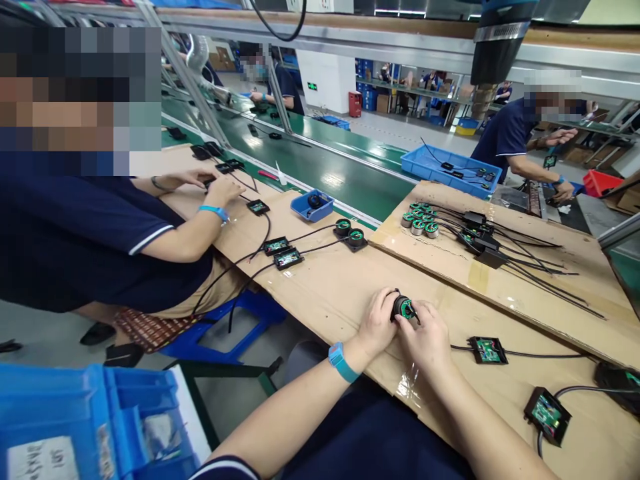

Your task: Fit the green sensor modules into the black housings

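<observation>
Over the cardboard-covered bench, my left hand has its fingers closed round a round black housing with a green circuit board inside. My right hand pinches the near right side of the same housing; some of its fingertips are hidden. To the right of my right hand lies an open black box holding a green circuit board, with black cable at both ends. Nearer the front right is a second open black box with a circuit board. A blue band circles my left wrist.
Two round units and wired boxes lie ahead left. A raised cardboard sheet carries several round boards and cables. Beyond are a blue tray and green conveyor. A co-worker sits left; a tool hangs overhead.
</observation>
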`<action>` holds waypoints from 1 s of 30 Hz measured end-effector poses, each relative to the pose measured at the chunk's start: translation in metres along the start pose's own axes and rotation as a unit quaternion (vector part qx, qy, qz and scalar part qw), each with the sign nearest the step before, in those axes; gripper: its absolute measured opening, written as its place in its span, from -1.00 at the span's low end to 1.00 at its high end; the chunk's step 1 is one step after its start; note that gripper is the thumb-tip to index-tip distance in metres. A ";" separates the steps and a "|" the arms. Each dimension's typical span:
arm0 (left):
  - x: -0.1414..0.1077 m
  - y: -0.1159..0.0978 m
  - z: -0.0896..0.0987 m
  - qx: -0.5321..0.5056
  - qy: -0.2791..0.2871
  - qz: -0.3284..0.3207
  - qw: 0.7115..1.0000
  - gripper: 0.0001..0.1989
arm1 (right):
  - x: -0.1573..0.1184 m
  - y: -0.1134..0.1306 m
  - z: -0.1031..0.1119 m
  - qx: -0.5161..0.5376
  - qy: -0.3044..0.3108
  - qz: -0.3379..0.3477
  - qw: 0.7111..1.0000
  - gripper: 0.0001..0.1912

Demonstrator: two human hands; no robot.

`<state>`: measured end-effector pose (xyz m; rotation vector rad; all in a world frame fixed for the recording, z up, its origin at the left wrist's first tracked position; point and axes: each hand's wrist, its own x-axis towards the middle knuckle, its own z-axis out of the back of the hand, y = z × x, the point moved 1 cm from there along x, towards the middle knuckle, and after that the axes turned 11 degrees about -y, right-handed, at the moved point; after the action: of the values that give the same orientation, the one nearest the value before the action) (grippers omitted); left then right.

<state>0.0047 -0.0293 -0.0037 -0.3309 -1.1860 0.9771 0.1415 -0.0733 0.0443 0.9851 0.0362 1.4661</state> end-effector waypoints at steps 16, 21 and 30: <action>0.003 0.001 0.001 -0.132 0.067 0.023 0.989 -0.57 | -0.001 0.004 0.004 -0.022 0.056 -0.018 0.998 -0.62; 0.004 0.001 0.001 -0.125 0.060 0.068 0.988 -0.63 | -0.013 -0.005 -0.003 -0.036 0.047 0.063 0.996 -0.52; 0.003 0.004 0.006 -0.169 0.114 0.090 0.975 0.23 | 0.031 -0.022 0.006 -0.009 0.111 0.119 0.987 -0.65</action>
<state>-0.0025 -0.0263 -0.0025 -0.8131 -1.1214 0.8635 0.1680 -0.0468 0.0521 0.8288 0.0686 1.7879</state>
